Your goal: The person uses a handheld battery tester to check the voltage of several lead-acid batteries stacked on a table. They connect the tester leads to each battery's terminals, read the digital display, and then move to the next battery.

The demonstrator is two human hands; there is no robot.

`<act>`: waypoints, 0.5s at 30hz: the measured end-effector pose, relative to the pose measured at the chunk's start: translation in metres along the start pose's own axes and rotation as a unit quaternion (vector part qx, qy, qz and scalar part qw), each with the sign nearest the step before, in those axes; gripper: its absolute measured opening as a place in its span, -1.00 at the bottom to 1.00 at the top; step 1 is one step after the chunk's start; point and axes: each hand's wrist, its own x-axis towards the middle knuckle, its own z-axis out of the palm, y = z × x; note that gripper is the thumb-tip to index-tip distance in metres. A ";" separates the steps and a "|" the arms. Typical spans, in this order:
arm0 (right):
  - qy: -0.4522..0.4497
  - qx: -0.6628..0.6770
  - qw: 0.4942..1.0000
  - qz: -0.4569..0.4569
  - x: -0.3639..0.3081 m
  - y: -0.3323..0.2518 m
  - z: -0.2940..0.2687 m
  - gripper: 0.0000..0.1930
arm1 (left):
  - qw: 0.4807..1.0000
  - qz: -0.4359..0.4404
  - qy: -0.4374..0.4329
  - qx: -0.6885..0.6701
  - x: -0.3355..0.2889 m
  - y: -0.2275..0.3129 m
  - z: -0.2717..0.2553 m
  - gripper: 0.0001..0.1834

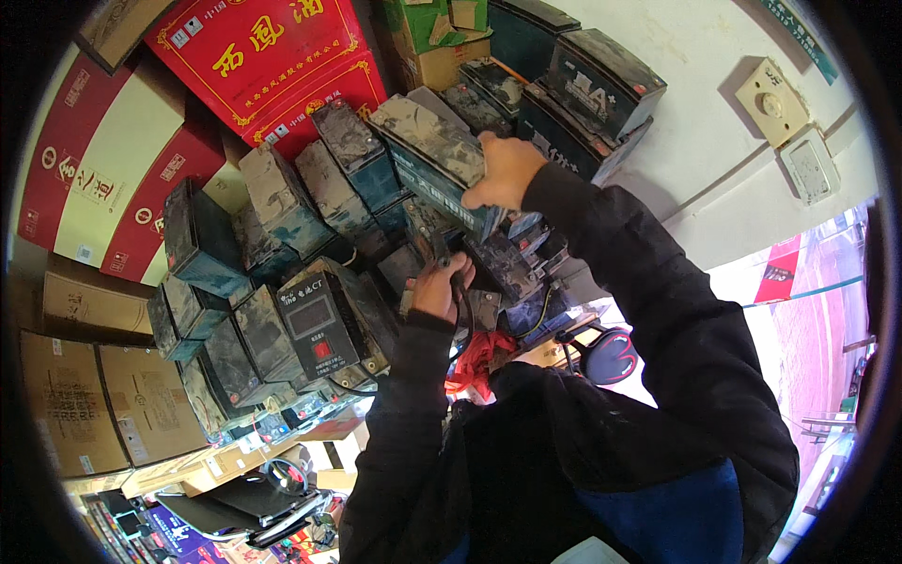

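My right hand (pixel 507 172) is closed on the right end of a long, dusty, dark teal battery (pixel 427 150), fingers over its upper corner and thumb along the lower side. The battery sits tilted on top of the stack. Below it, my left hand (pixel 437 289) is closed around a dark, narrow, clip-like piece (pixel 427 235), whose exact kind I cannot make out. A black cable (pixel 467 315) hangs beside that hand. Left of it stands a black battery tester (pixel 319 324) with a small grey screen and a red switch.
Dusty batteries (pixel 282 197) are piled in several rows on the left, with more batteries (pixel 601 85) at upper right. Red cartons (pixel 272 66) and brown boxes (pixel 150 404) stand around them. A red plastic bag (pixel 484 362) lies near my body. The white wall (pixel 695 103) carries a switch (pixel 772 101).
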 end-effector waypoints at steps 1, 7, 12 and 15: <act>0.009 -0.009 1.000 -0.006 -0.005 0.002 0.001 -0.10 | 1.000 -0.014 -0.014 -0.003 0.011 0.007 0.009 -0.70; 0.043 -0.002 0.999 -0.016 -0.051 0.014 0.013 -0.03 | 0.993 -0.103 0.057 0.008 0.016 0.021 0.028 -0.77; 0.042 0.000 0.999 0.011 -0.076 0.023 0.012 -0.02 | 0.983 -0.152 0.087 0.056 0.033 0.001 0.023 -0.77; 0.066 0.013 0.997 0.024 -0.087 0.023 0.013 -0.03 | 0.992 -0.094 0.065 -0.046 0.043 -0.007 0.022 -0.79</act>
